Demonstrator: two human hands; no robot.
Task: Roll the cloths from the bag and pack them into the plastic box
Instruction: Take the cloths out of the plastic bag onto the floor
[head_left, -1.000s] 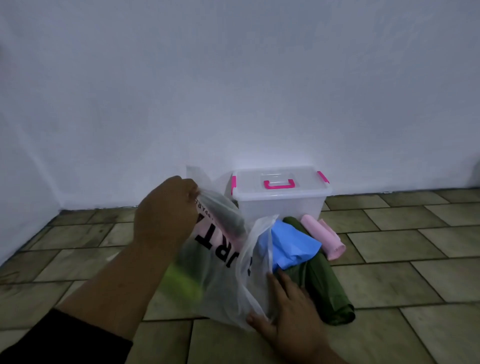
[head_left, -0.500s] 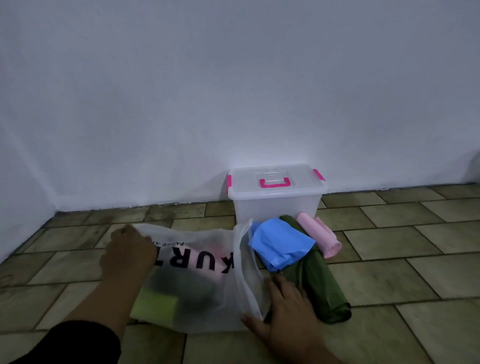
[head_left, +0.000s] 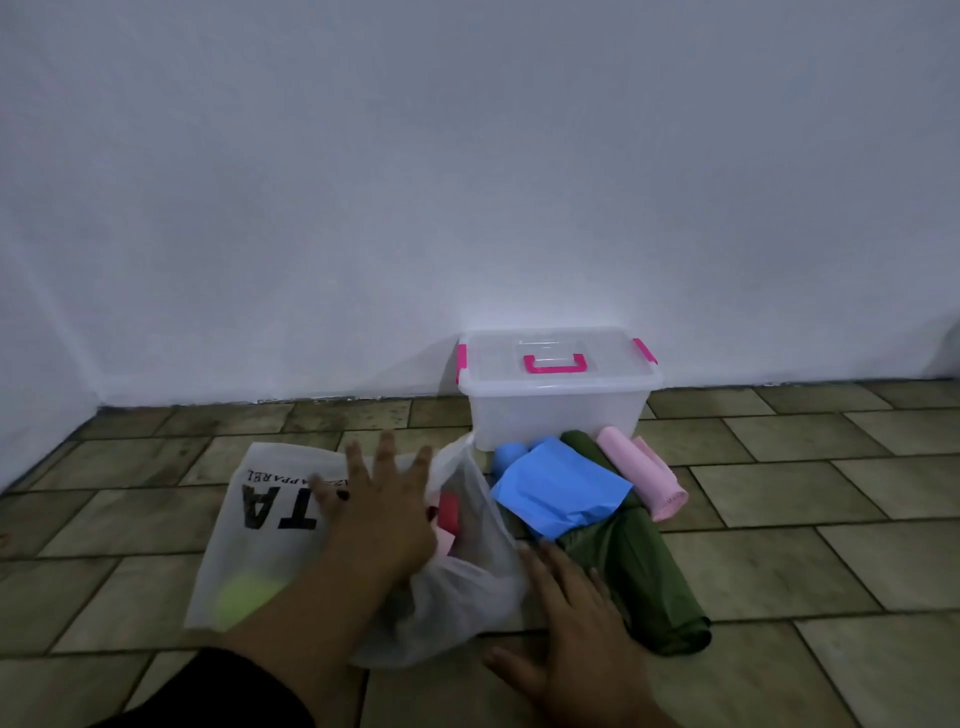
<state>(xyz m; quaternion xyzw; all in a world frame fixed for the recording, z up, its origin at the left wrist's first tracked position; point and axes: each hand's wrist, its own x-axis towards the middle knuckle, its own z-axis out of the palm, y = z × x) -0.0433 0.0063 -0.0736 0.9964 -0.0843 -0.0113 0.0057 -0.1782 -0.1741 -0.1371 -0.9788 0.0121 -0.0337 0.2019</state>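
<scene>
A translucent white bag with black lettering lies flat on the tiled floor, a yellow-green cloth and red and pink cloths showing inside. My left hand hovers over the bag with fingers spread. My right hand rests flat on the floor at the bag's mouth, beside a dark green rolled cloth. A blue cloth lies on the green one, and a pink roll sits behind. The clear plastic box with pink handle and latches stands shut by the wall.
A white wall rises behind the box, with a corner at the left. Greenish floor tiles stretch to the right of the cloths.
My left hand lowered the bag from upright to flat on the floor, then let go and moved right over it with fingers spread. My right hand stayed by the bag's mouth.
</scene>
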